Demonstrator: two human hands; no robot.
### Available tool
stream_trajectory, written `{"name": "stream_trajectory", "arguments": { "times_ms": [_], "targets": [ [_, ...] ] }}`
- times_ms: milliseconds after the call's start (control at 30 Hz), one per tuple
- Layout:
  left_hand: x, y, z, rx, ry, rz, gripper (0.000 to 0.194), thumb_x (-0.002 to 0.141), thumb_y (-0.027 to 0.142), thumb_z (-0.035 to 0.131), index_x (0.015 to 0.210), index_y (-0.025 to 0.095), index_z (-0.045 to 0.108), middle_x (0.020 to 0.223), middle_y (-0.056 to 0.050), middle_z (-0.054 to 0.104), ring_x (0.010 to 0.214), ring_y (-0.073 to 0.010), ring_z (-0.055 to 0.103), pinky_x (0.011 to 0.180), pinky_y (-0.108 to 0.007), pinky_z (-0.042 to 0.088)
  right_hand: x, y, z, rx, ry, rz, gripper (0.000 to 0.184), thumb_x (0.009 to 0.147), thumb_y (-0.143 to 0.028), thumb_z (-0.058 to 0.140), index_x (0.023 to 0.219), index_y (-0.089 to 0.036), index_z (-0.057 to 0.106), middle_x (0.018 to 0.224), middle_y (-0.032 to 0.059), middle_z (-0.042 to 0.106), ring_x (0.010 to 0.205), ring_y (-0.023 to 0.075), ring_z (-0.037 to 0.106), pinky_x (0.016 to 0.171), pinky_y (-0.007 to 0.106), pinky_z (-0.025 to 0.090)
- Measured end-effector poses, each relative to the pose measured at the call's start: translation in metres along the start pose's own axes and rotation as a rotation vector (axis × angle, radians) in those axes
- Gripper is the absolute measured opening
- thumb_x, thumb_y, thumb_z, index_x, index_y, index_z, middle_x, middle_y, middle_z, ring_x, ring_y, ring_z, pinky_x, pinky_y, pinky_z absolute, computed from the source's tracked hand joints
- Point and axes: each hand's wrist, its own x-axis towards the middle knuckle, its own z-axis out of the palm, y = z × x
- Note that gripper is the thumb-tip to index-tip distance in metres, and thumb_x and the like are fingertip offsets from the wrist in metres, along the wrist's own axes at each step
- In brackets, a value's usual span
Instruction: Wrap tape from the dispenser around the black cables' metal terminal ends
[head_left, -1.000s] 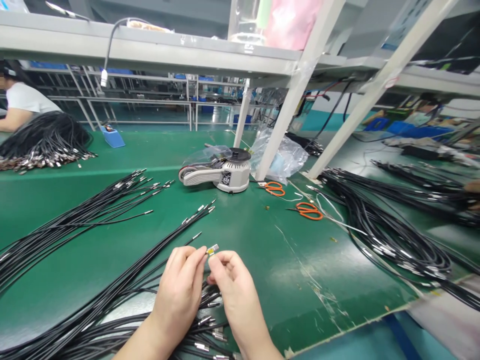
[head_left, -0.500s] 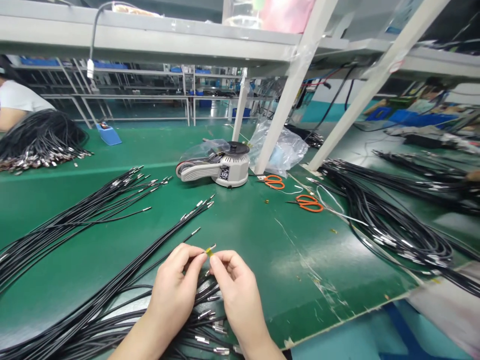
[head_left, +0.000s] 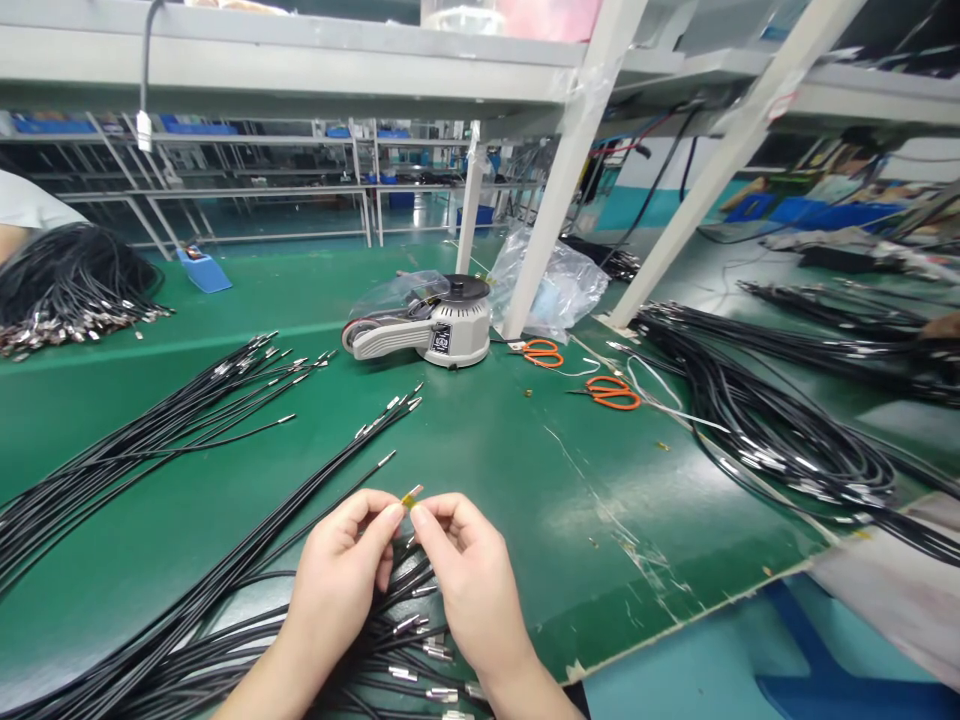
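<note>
A slim silver metal cable tip [head_left: 418, 490] with a band of translucent yellow tape [head_left: 408, 501] sits between both hands, just above the glossy green worktop [head_left: 540, 560]. The left hand [head_left: 337, 570] has thumb and forefinger clamped on it beside the tape; the right hand [head_left: 469, 575] has its fingertips pinched together, seemingly on the tape's edge. The tip is probably light, stiff and slippery, its cable bendy, the tape thin and clingy; the best hold is likely just behind the metal. Beneath the hands, loose black cables with silver ends [head_left: 217, 655] could snag. Beyond stand a pale grey round tape dispenser [head_left: 465, 340] and orange-handled scissors [head_left: 595, 386], well clear.
</note>
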Motion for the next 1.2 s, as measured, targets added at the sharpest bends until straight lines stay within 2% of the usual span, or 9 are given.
{"name": "stream_trajectory", "arguments": {
  "times_ms": [300,433,533,733,933,1000,1033,1133,1200],
  "targets": [
    [0.001,-0.001,-0.002,-0.43,-0.174,-0.098,0.025,0.074,0.035,0.064,0.065,0.014,0.055,0.054,0.005,0.051,0.038,-0.0045,0.044,0.039,-0.017,0.035,0.002,0.001,0.0,0.033,-0.041,-0.032,0.013,0.081,-0.027,0.058,0.076,-0.016,0.06,0.069,0.0025,0.065,0.069,0.0169,0.06,0.068,0.028,0.047],
    [0.003,0.002,-0.005,-0.574,-0.31,-0.19,0.026,0.072,0.033,0.066,0.062,0.012,0.057,0.047,0.005,0.046,0.033,-0.0033,0.039,0.031,-0.014,0.028,0.002,0.001,-0.002,0.027,-0.064,-0.086,0.013,0.08,-0.027,0.059,0.074,-0.016,0.059,0.07,0.0017,0.064,0.069,0.0164,0.06,0.068,0.028,0.047],
    [0.006,0.002,-0.01,-0.612,-0.441,-0.227,0.026,0.072,0.033,0.067,0.061,0.011,0.057,0.043,0.005,0.044,0.028,-0.0025,0.036,0.029,-0.013,0.023,0.0,-0.001,-0.006,0.001,-0.099,-0.125,0.013,0.08,-0.028,0.059,0.072,-0.017,0.058,0.072,0.0007,0.062,0.07,0.0152,0.058,0.068,0.026,0.046],
    [0.005,0.0,-0.017,-0.649,-0.682,-0.281,0.025,0.069,0.033,0.069,0.061,0.01,0.061,0.039,0.005,0.042,0.025,-0.0032,0.037,0.026,-0.013,0.022,-0.005,-0.007,-0.016,0.03,-0.211,-0.138,0.008,0.078,-0.025,0.063,0.075,-0.019,0.057,0.073,-0.001,0.058,0.07,0.0139,0.056,0.067,0.025,0.046],
    [0.001,-0.001,-0.02,-0.596,-0.894,-0.403,0.028,0.063,0.034,0.072,0.06,0.008,0.064,0.035,0.007,0.036,0.023,-0.0039,0.032,0.024,-0.016,0.022,-0.004,-0.004,-0.028,-0.034,-0.417,-0.331,0.012,0.076,-0.031,0.067,0.07,-0.021,0.065,0.072,0.0019,0.058,0.072,0.0181,0.056,0.071,0.032,0.046],
    [-0.001,0.0,-0.019,-0.544,-0.881,-0.372,0.029,0.064,0.036,0.07,0.062,0.009,0.063,0.036,0.007,0.036,0.024,-0.0034,0.031,0.025,-0.016,0.022,-0.002,-0.004,-0.033,-0.046,-0.397,-0.356,0.013,0.076,-0.032,0.067,0.069,-0.022,0.066,0.07,0.0015,0.058,0.071,0.0182,0.056,0.07,0.032,0.046],
    [-0.001,0.002,-0.017,-0.496,-0.832,-0.326,0.029,0.066,0.037,0.069,0.063,0.009,0.062,0.038,0.007,0.039,0.026,-0.003,0.031,0.027,-0.016,0.022,0.0,-0.005,-0.036,-0.051,-0.384,-0.341,0.012,0.076,-0.031,0.067,0.069,-0.021,0.067,0.07,0.0014,0.058,0.071,0.018,0.056,0.071,0.032,0.046],
    [-0.005,0.009,-0.011,-0.229,-0.582,-0.129,0.027,0.074,0.038,0.062,0.066,0.013,0.057,0.048,0.006,0.045,0.033,-0.0028,0.034,0.033,-0.015,0.024,0.004,-0.011,-0.045,-0.043,-0.384,-0.194,0.01,0.078,-0.029,0.065,0.076,-0.02,0.07,0.074,0.0008,0.06,0.07,0.0158,0.056,0.068,0.028,0.044],
    [-0.009,0.014,-0.007,-0.023,-0.44,-0.019,0.026,0.078,0.037,0.058,0.066,0.015,0.054,0.053,0.006,0.044,0.039,-0.0037,0.035,0.038,-0.016,0.025,0.005,-0.017,-0.051,-0.051,-0.37,-0.095,0.012,0.078,-0.028,0.064,0.075,-0.018,0.068,0.068,-0.0012,0.058,0.064,0.0136,0.054,0.064,0.026,0.042]
  ]
}}
